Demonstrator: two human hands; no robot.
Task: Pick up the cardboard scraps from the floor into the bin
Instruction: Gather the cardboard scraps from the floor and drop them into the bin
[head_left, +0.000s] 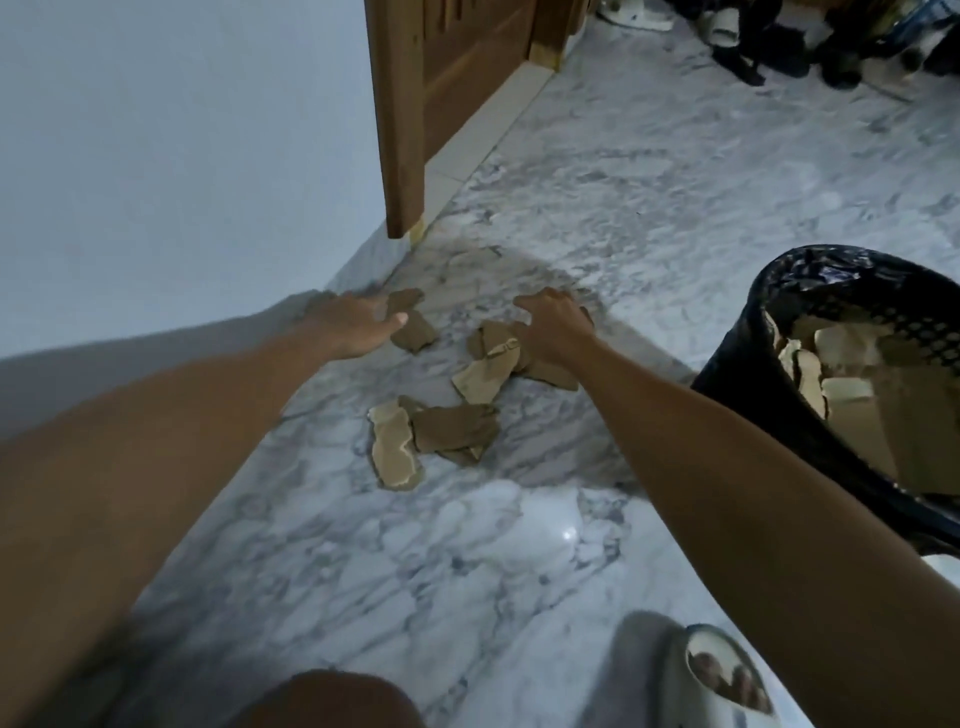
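Note:
Several brown cardboard scraps lie on the marble floor (519, 561). My left hand (348, 325) reaches out flat, fingers straight, touching the far scrap (410, 319) beside the wall. My right hand (553, 327) hovers over the middle pile of scraps (485, 371) with fingers curved down onto it; whether it grips a piece is hidden. Two more scraps (441, 434) lie nearer to me. The black mesh bin (769, 384) with a dark liner stands at the right, tilted toward me, with cardboard pieces (810, 374) inside.
A pale wall (156, 182) runs along the left. A wooden door (415, 104) stands ajar beyond the scraps. Shoes and dark clutter (779, 47) sit at the far right. My foot in a pale slipper (717, 675) is at the bottom edge.

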